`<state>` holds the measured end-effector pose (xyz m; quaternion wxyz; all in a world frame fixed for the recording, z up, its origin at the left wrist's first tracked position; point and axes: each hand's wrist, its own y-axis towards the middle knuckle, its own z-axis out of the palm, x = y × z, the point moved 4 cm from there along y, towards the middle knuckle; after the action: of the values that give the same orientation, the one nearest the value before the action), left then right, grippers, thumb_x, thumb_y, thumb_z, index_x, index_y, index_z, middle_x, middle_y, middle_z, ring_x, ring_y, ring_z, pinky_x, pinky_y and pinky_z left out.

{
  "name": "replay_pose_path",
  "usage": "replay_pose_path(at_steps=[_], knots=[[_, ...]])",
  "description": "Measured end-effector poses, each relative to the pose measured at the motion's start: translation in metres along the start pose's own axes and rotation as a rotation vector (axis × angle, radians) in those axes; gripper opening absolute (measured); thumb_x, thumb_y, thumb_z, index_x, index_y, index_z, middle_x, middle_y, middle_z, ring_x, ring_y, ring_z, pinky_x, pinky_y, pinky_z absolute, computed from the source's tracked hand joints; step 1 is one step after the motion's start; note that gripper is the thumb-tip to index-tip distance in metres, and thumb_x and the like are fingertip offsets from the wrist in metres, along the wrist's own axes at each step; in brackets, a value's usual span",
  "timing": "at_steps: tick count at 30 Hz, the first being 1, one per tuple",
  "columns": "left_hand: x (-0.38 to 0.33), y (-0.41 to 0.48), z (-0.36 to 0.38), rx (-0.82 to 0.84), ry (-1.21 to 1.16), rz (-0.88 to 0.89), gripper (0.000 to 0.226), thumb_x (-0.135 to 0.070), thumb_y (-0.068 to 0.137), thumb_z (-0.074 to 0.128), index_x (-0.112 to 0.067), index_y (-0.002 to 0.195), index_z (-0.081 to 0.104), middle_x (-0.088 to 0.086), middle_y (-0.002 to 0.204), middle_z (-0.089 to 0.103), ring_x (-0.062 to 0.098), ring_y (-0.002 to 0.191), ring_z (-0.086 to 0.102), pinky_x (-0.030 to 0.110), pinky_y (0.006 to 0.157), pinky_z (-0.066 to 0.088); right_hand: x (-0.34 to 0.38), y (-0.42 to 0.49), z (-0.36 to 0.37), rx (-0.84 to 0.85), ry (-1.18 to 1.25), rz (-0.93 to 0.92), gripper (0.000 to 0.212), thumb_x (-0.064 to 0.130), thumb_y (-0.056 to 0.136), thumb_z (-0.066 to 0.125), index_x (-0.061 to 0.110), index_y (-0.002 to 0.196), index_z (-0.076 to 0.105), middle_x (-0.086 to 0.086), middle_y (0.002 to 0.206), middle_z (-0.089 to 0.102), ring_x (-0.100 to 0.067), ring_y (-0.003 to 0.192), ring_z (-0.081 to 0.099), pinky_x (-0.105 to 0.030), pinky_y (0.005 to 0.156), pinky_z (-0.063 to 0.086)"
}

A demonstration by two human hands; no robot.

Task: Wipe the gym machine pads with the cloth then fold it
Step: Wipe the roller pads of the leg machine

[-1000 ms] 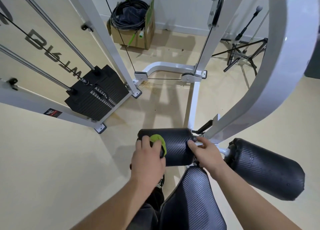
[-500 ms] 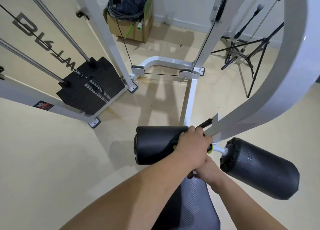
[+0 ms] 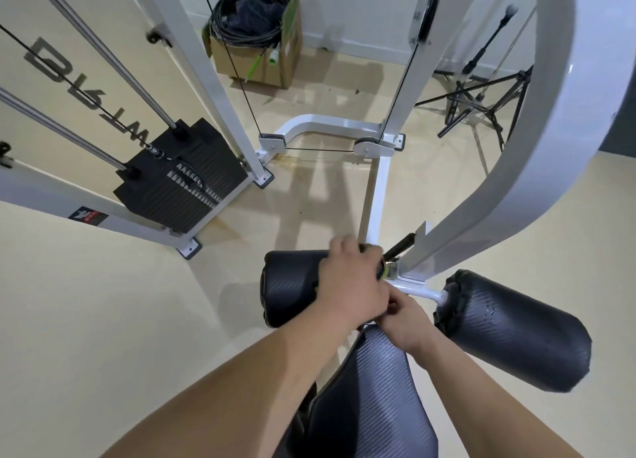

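Open floor (image 3: 103, 320) left of the left roller pad (image 3: 289, 289); curved white frame (image 3: 516, 199) and right roller pad (image 3: 512, 333) block the right side

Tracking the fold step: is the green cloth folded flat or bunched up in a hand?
Cannot tell: only a green sliver of the cloth shows under the left hand, at the inner end of the roller pad.

The pale cream floor (image 3: 86, 320) around me carries soft shadows and a faint sheen. Against the white wall (image 3: 361, 10) ahead sits an open cardboard box (image 3: 220, 54) stuffed with coiled black cable (image 3: 234, 27). Black tripod stands (image 3: 481, 106) stand to my right, near the wall.
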<state>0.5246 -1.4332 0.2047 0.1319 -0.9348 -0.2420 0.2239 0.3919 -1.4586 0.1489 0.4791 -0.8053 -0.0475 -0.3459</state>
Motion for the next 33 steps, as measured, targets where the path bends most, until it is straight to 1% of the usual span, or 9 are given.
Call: replay_pose_path(at_steps=[4, 7, 13, 16, 20, 22, 27, 30, 33], knots=[[-0.004, 0.005, -0.001, 0.104, 0.133, 0.166, 0.036, -0.026, 0.090, 0.061, -0.026, 0.126, 0.057, 0.009, 0.125, 0.042, 0.033, 0.119, 0.040, 0.042, 0.083, 0.047, 0.011, -0.004, -0.007, -0.003, 0.071, 0.052, 0.031, -0.003, 0.083, 0.066, 0.025, 0.095, 0.072, 0.007, 0.081, 0.073, -0.011, 0.074, 0.063, -0.015, 0.059, 0.046], [0.048, 0.001, -0.020, 0.066, 0.049, -0.009, 0.037, -0.027, 0.089, 0.061, -0.028, 0.126, 0.059, 0.007, 0.121, 0.044, 0.030, 0.116, 0.043, 0.040, 0.083, 0.050, 0.023, -0.001, -0.013, 0.010, 0.159, 0.140, 0.012, 0.022, 0.095, 0.066, 0.018, 0.102, 0.075, 0.000, 0.085, 0.071, -0.014, 0.074, 0.061, -0.025, 0.058, 0.043], [0.141, -0.033, -0.040, -0.136, -0.137, -0.330, 0.038, -0.024, 0.085, 0.063, -0.025, 0.123, 0.064, 0.010, 0.108, 0.051, 0.037, 0.099, 0.055, 0.039, 0.084, 0.052, 0.023, 0.008, -0.002, -0.120, 0.064, 0.095, 0.031, 0.044, 0.097, 0.066, 0.013, 0.101, 0.065, -0.014, 0.095, 0.076, -0.027, 0.084, 0.070, -0.035, 0.081, 0.055], [0.102, -0.031, -0.035, -0.118, -0.218, -0.276, 0.041, -0.027, 0.087, 0.063, -0.029, 0.128, 0.063, 0.008, 0.112, 0.054, 0.034, 0.099, 0.058, 0.036, 0.088, 0.048, 0.025, 0.006, 0.000, -0.102, 0.073, 0.087, 0.033, 0.044, 0.100, 0.063, 0.018, 0.120, 0.067, -0.006, 0.111, 0.073, -0.025, 0.099, 0.070, -0.037, 0.088, 0.058], [0.011, -0.031, -0.011, -0.008, -0.355, -0.044, 0.041, -0.032, 0.087, 0.066, -0.031, 0.128, 0.063, 0.005, 0.115, 0.059, 0.030, 0.107, 0.060, 0.032, 0.091, 0.046, 0.015, -0.027, -0.019, 0.036, 0.232, 0.164, 0.024, 0.028, 0.107, 0.051, 0.022, 0.123, 0.068, -0.003, 0.083, 0.062, -0.015, 0.064, 0.052, -0.017, 0.048, 0.038], [0.000, -0.034, 0.000, -0.008, -0.400, -0.056, 0.040, -0.031, 0.086, 0.066, -0.031, 0.126, 0.062, 0.003, 0.111, 0.060, 0.028, 0.105, 0.061, 0.031, 0.088, 0.046, 0.004, -0.037, -0.035, -0.044, 0.232, 0.151, 0.025, 0.020, 0.105, 0.050, 0.007, 0.110, 0.071, -0.009, 0.081, 0.064, -0.020, 0.067, 0.055, -0.025, 0.056, 0.040], [-0.060, -0.065, 0.043, 0.074, -0.448, -0.050, 0.044, -0.033, 0.087, 0.067, -0.030, 0.129, 0.051, -0.003, 0.117, 0.064, 0.023, 0.105, 0.061, 0.035, 0.087, 0.050, -0.048, -0.090, -0.114, -0.345, 0.177, 0.036, 0.020, 0.025, 0.101, 0.057, 0.018, 0.092, 0.074, -0.003, 0.085, 0.078, -0.017, 0.081, 0.072, -0.031, 0.072, 0.056], [-0.107, -0.065, 0.055, 0.058, -0.466, 0.046, 0.044, -0.031, 0.088, 0.067, -0.030, 0.128, 0.049, -0.006, 0.121, 0.058, 0.020, 0.111, 0.056, 0.039, 0.093, 0.050, -0.088, -0.109, -0.172, -0.550, 0.037, 0.019, 0.022, 0.028, 0.097, 0.056, 0.029, 0.116, 0.069, 0.008, 0.108, 0.072, -0.016, 0.103, 0.067, -0.035, 0.088, 0.054], [-0.145, -0.042, 0.051, -0.116, -0.462, 0.160, 0.044, -0.025, 0.089, 0.068, -0.024, 0.131, 0.053, -0.004, 0.126, 0.055, 0.019, 0.117, 0.051, 0.038, 0.099, 0.046, -0.117, -0.114, -0.217, -0.646, -0.142, 0.066, 0.046, 0.034, 0.099, 0.053, 0.029, 0.144, 0.054, -0.003, 0.132, 0.058, -0.024, 0.113, 0.059, -0.038, 0.092, 0.051]])
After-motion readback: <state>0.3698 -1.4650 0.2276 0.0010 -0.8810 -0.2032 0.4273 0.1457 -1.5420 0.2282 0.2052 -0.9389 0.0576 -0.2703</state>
